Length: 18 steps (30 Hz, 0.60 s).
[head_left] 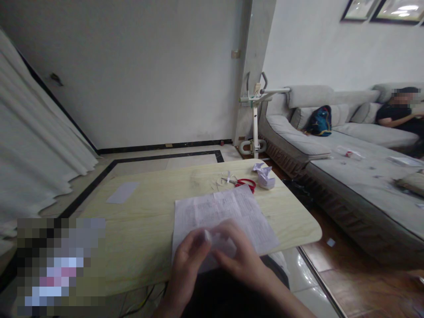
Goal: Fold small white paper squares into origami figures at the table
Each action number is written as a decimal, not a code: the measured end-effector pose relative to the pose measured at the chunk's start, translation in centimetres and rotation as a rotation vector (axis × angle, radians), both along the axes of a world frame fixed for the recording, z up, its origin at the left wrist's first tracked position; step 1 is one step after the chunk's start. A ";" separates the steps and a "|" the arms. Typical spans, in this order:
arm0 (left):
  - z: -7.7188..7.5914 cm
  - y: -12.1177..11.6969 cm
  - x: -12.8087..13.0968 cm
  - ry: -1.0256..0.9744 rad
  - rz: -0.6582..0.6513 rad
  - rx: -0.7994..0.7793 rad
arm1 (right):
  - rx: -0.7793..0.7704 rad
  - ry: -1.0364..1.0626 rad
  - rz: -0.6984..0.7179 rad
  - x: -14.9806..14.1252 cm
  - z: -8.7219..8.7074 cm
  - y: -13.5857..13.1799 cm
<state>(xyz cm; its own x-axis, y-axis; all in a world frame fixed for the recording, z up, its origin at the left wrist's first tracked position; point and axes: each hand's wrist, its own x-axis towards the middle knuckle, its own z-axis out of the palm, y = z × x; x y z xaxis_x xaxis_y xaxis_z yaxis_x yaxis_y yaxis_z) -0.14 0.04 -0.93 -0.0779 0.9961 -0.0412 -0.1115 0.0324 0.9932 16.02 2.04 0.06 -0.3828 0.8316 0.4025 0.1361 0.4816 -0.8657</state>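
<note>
Both my hands meet at the near edge of a light wooden table [142, 221]. My left hand [187, 260] and my right hand [240, 254] pinch a small piece of white paper [218, 243] between their fingers, just above a large printed sheet [225, 212] lying flat on the table. The fingers are curled and pressed onto the small paper. Beyond the sheet lie red-handled scissors [247, 183], thin paper strips [225, 180] and a folded white paper shape [265, 176].
A small paper rectangle [122, 192] lies on the table's left. A grey sofa [347, 176] runs along the right with a blue backpack [319, 120] and a seated person [399, 115]. A white stand [255, 128] is by the wall. A curtain [36, 145] hangs left.
</note>
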 end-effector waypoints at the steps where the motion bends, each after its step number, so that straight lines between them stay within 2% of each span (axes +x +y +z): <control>1: 0.2 0.0 0.1 -0.006 0.002 0.002 | 0.012 -0.003 -0.008 0.0 -0.1 0.1; 6: 0.5 -0.1 0.0 0.050 -0.005 0.013 | 0.000 0.022 -0.030 -0.1 -0.3 0.1; 12: 0.7 -0.1 -0.4 0.148 -0.063 0.067 | -0.049 0.005 0.016 0.0 0.0 0.1; 18: 1.0 -0.1 -0.3 0.154 -0.086 0.079 | -0.077 0.064 -0.045 0.2 0.0 0.2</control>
<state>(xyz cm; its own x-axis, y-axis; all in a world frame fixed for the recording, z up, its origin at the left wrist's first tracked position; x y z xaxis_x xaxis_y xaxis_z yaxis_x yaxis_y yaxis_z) -0.49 -0.05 0.02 0.0084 0.9990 0.0429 0.0418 -0.0433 0.9982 16.18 2.25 0.11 -0.3199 0.8768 0.3590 0.0991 0.4078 -0.9077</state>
